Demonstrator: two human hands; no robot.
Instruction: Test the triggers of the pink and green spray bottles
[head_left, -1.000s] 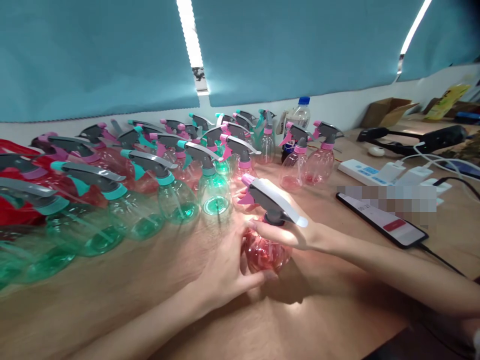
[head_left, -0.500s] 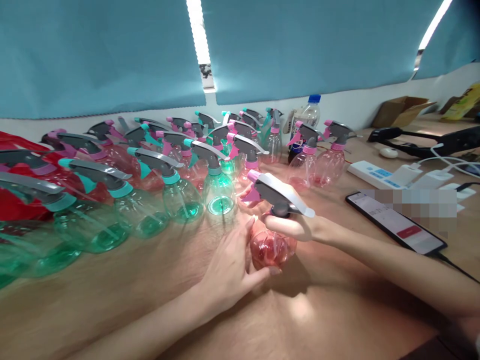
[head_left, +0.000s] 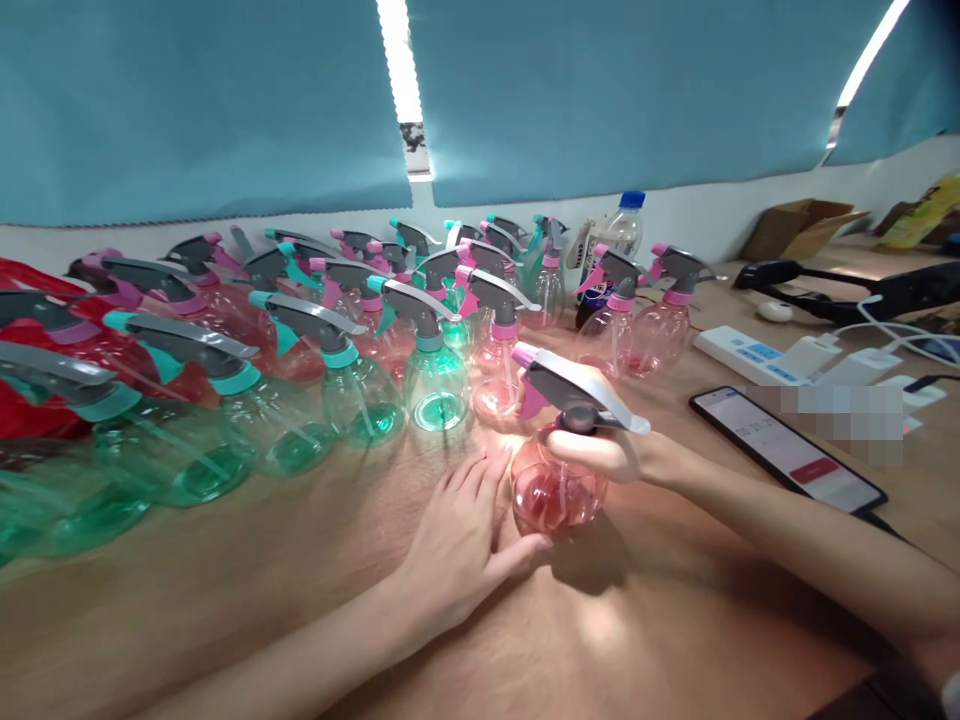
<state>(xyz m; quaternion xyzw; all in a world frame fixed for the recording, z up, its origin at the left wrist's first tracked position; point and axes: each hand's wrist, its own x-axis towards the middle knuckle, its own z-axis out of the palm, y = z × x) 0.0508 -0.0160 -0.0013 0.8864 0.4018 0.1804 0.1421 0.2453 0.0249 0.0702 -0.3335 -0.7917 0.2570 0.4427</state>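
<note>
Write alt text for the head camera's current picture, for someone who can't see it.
A person's right hand grips a pink spray bottle around its upper part on a table, while the left hand lies open beside it. Many green and pink spray bottles crowd the left and back; a phone and power strip lie to the right.

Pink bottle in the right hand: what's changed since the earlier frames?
Left hand has opened from around the pink bottle and lies on the table beside it; any remaining contact is unclear. The bottle sits slightly further right. Right hand still holds it; green bottles and phone stayed put.
</note>
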